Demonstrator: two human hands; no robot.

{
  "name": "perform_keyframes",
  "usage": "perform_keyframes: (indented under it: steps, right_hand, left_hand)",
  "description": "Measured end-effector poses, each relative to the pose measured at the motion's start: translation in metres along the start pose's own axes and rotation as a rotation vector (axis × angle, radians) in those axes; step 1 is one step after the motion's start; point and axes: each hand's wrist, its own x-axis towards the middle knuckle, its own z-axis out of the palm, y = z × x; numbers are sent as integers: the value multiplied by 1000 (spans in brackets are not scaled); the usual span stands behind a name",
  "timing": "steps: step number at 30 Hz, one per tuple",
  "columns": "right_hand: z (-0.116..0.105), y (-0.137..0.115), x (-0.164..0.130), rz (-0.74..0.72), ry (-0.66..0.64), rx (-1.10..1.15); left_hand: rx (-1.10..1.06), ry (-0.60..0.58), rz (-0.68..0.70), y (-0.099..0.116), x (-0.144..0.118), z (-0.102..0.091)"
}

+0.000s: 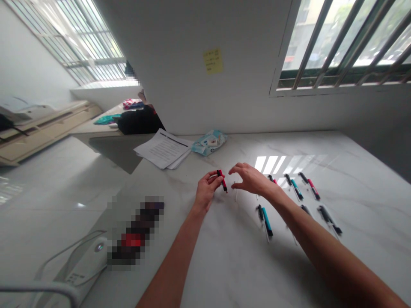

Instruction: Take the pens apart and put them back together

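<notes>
My left hand (205,191) pinches a short red and black pen barrel (221,180) upright at a slant above the white marble-patterned table. Just right of it, my right hand (246,177) is held with thumb and fingers curved apart. Below those fingers shows a thin white stick (236,194); whether they touch it I cannot tell. Pen parts lie in rows on the right: a teal barrel (266,221) beside a black cap (259,210), another teal barrel (297,189), a red barrel (314,189) and a black piece (326,214). My right forearm hides some of them.
Printed papers (163,149) and a light-blue soft packet (209,142) lie along the table's far left side by the wall. A yellow sticky note (213,60) is on the wall. At the lower left stands a white device (86,256) with a cable, next to a blurred-out patch.
</notes>
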Motion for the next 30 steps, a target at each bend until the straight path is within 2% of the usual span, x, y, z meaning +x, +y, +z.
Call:
perform_keyframes:
  steps: [4,8,12,18,21,25,30]
  right_hand:
    - [7,13,3,43,-106,-80]
    - [15,16,4,38,-123,-82]
    - [13,17,5,49,-39,36]
    - [6,16,7,54,126,547]
    - [6,11,9,36,173,712]
    - [7,7,10,50,195,785]
    - [6,6,10,83,193,736]
  left_hand:
    - [13,11,26,-1,0,1]
    - [14,-6,52,0,0,1]
    - [27,-7,74,1,-1,1]
    - [116,-32,109,0,-1,3]
    - [148,-75,109,-2,0,4]
    - [166,-99,117,-3,-1,4]
    - [186,-88,121,-1,-1,4]
